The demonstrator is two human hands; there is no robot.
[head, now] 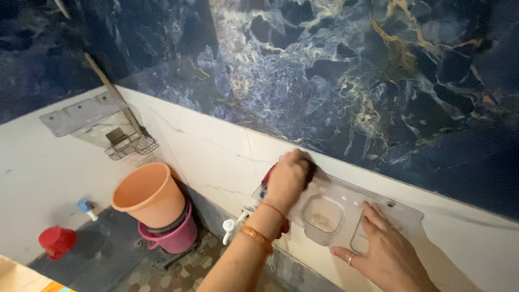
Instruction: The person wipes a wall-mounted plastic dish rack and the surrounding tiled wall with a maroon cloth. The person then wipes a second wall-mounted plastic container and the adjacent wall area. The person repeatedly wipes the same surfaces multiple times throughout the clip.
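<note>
Glossy marbled tile wall, clear plastic shelf (346, 208); left hand (286, 181) fisted around red tool (267, 177), right hand (386, 251) splayed flat.

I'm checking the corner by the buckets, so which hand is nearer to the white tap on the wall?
Left. The left hand is just above and right of the white tap; the right hand rests farther right on the clear wall shelf.

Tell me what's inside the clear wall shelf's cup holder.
The clear wall shelf has a cup holder that looks empty; white wall tile shows through. The right hand covers the next compartment.
</note>
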